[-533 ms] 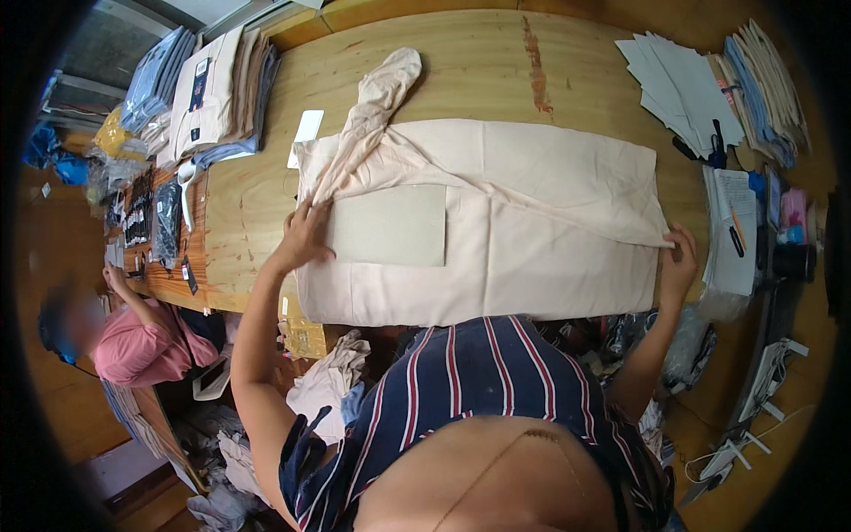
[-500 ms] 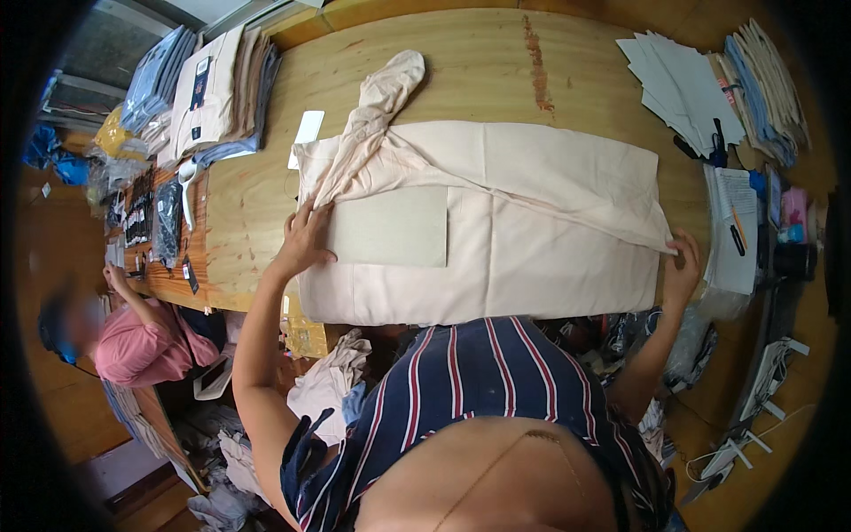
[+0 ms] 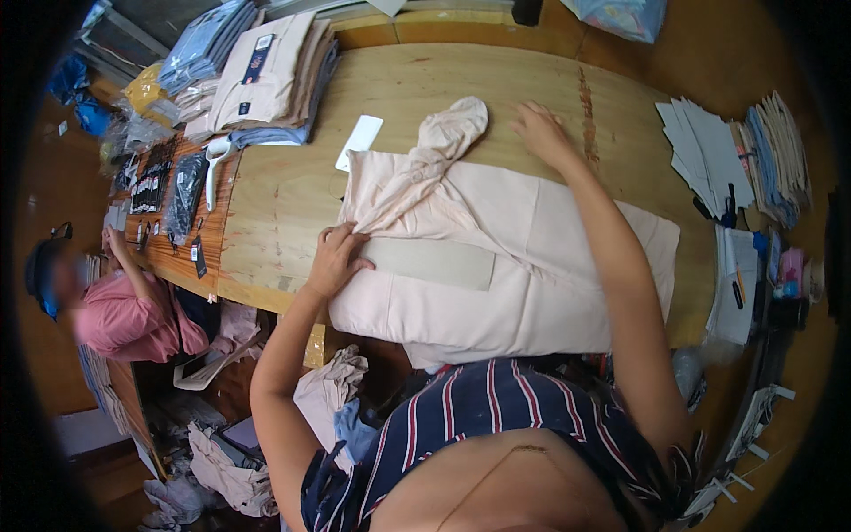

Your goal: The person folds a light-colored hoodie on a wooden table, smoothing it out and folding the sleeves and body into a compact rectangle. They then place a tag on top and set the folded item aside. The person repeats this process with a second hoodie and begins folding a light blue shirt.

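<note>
A pale pink shirt (image 3: 443, 324) lies spread on the wooden table in front of me, with one folded layer crossing it. Its twisted sleeve (image 3: 454, 129) points toward the far side. Partly covered by the fold is a flat grey-beige card (image 3: 434, 266). My left hand (image 3: 335, 259) is closed on the shirt's folded edge at the card's left end, its thumb at the card. Beyond the shirt, to the right of the sleeve's end, my right hand (image 3: 542, 133) is over the table, fingers apart and holding nothing. My right forearm passes above the shirt.
Folded shirts (image 3: 275, 80) are stacked at the back left, near a white handheld tool (image 3: 214, 168) and a white card (image 3: 360, 142). White sheets (image 3: 700, 146) and a notepad (image 3: 737, 275) lie right. Another person in pink (image 3: 133, 315) sits at the left.
My right hand has let go of the shirt's right end and reached to the far side. The folded layer now covers more of the card. My left hand stays at the card's left end.
</note>
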Available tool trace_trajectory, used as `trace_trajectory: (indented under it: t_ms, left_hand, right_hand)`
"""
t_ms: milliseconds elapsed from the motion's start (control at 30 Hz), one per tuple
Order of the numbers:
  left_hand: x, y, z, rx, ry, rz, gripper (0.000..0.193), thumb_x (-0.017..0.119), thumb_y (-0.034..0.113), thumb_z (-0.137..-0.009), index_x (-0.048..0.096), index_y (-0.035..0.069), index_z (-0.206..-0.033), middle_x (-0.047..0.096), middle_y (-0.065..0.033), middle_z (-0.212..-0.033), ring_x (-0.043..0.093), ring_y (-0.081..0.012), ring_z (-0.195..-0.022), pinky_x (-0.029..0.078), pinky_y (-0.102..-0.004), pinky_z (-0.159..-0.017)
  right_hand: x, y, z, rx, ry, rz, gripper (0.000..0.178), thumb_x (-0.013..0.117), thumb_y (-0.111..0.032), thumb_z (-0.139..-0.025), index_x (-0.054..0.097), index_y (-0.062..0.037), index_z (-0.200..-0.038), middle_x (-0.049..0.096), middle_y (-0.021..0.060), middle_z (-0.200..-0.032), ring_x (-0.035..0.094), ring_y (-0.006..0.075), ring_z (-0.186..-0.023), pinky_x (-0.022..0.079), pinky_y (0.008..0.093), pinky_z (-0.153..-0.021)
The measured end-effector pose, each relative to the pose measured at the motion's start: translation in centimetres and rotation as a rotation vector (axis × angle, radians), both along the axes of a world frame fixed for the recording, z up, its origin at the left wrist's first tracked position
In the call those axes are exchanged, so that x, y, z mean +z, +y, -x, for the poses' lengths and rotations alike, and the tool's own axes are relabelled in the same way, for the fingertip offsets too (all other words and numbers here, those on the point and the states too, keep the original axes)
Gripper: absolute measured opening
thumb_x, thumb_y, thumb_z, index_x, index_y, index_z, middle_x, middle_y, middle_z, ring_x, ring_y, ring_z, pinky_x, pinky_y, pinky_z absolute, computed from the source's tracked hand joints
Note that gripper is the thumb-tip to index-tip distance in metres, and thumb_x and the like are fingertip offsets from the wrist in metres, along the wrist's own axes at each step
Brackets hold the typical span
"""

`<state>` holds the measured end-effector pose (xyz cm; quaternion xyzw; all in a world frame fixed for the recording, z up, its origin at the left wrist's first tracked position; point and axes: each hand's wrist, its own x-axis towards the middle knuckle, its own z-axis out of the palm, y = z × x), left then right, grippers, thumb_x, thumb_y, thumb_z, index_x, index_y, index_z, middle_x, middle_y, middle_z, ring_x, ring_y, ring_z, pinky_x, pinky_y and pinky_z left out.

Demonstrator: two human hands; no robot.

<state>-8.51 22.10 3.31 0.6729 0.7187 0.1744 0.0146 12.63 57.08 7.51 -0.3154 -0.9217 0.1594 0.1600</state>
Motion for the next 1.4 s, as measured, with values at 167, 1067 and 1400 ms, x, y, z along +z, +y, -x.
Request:
trace_trajectory:
  t_ms: [167, 1067, 1400]
  left_hand:
    - [-0.1, -0.4, -0.1, 0.006, 0.045, -0.062, 0.051, 0.061, 0.041, -0.060, 0.051, 0.007, -0.097, 0.047, -0.0126, -0.108, 0.044, -0.0265, -0.102, 0.029, -0.0403, -0.086]
    - [-0.8, 0.4, 0.3, 0.109, -0.135, -0.074, 0.050, 0.061, 0.014, -0.064, 0.039, 0.007, -0.109, 0.049, -0.0092, -0.099, 0.048, -0.0248, -0.094, 0.029, -0.0403, -0.084]
    - [3.7, 8.0, 3.8, 0.039, 0.059, 0.274, 0.073, 0.055, 0.061, -0.063, 0.036, 0.020, -0.121, 0.058, -0.0080, -0.095, 0.045, -0.0231, -0.105, 0.017, -0.0495, -0.090]
  right_hand:
    - [-5.2, 4.0, 9.7, -0.236, 0.031, 0.466, 0.039, 0.058, -0.029, -0.076, 0.053, -0.0027, -0.104, 0.056, 0.0125, -0.098, 0.054, 0.0217, -0.088, 0.042, 0.0359, -0.077]
    - [18.4, -26.4, -4.2, 0.921, 0.030, -0.208, 0.011, 0.054, -0.010, -0.064, 0.052, -0.0037, -0.073, 0.055, 0.0112, -0.082, 0.057, 0.0188, -0.067, 0.047, 0.0303, -0.056]
    - [-0.1, -10.5, -16.4, -0.370, 0.746, 0.776, 0.011, 0.058, -0.003, -0.075, 0.047, -0.0027, -0.078, 0.051, 0.0004, -0.066, 0.050, 0.0069, -0.058, 0.043, 0.0191, -0.048]
